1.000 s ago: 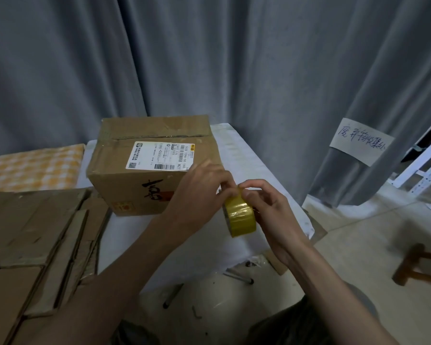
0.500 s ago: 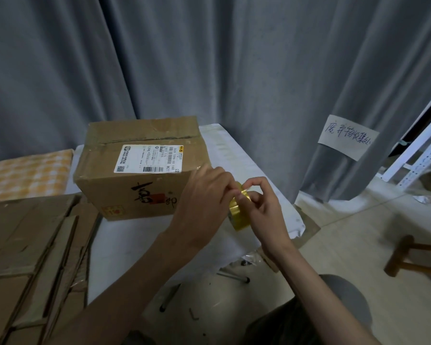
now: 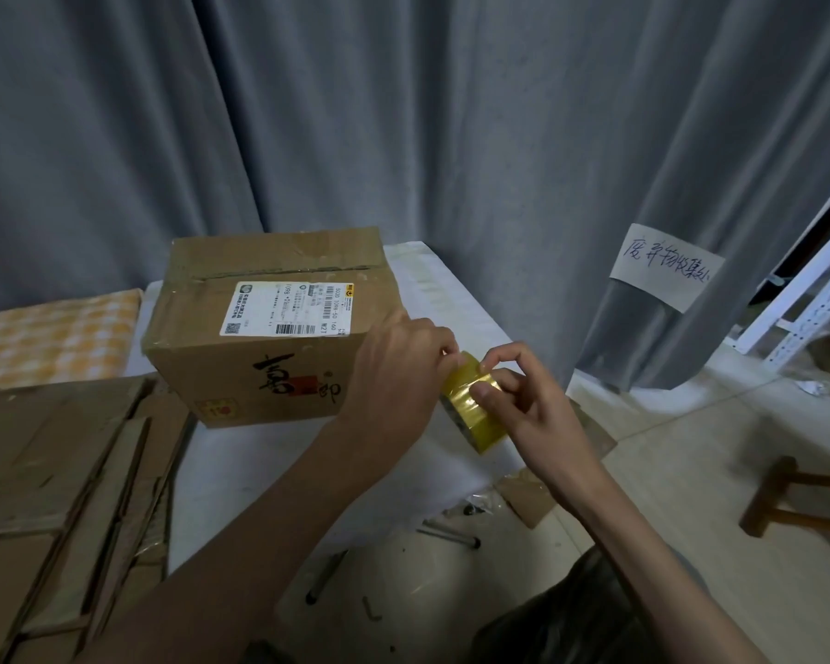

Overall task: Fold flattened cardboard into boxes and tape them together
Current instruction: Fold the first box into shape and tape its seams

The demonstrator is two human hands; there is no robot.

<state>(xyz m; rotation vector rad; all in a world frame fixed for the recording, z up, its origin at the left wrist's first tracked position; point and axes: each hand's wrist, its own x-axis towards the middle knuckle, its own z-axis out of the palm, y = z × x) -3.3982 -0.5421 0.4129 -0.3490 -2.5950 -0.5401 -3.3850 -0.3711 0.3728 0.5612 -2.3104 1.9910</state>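
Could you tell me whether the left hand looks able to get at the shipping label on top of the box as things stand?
Probably yes: the left hand is beside the cardboard box, with nothing covering the shipping label, though it holds the tape roll.

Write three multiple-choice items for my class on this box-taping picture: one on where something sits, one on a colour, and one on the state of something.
1. Where is the folded cardboard box?
A. On the white table, in front of the grey curtain
B. On the floor beside the wooden stool
C. On the checked cloth

2. What colour is the tape roll?
A. Blue
B. Yellow
C. Black

3. What are the hands doing?
A. Both rest flat on the table
B. Both hold the tape roll in the air
C. One lifts the box

Answers:
1. A: the box stands on the white table, with the curtain behind it.
2. B: the roll shows glossy yellow.
3. B: the left hand grips the roll from its far side, while the right hand presses its thumb on the roll's face and pinches at its top edge.
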